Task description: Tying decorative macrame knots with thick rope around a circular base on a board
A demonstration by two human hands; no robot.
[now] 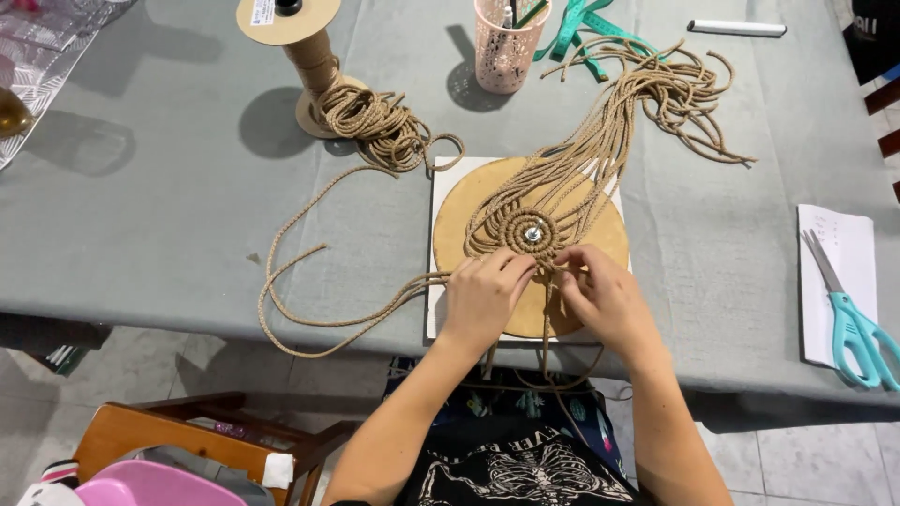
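A round tan board (459, 220) lies on a white square sheet (445, 178) near the table's front edge. On it sits a small coil of brown cord (525, 225) around a metal pin (532, 234), with many cord ends (647, 94) fanning up to the right. My left hand (483, 295) and my right hand (605, 295) meet at the coil's lower edge, fingers pinched on cord strands. Loose ends hang down over the table edge between my arms.
A cord spool (305, 47) stands at the back left with a loose pile (375, 126) and long loops (300, 272) trailing to the board. A pink mesh cup (506, 47), green tape measure (586, 28), white marker (736, 28) and teal scissors (858, 328) on paper (844, 244) lie around.
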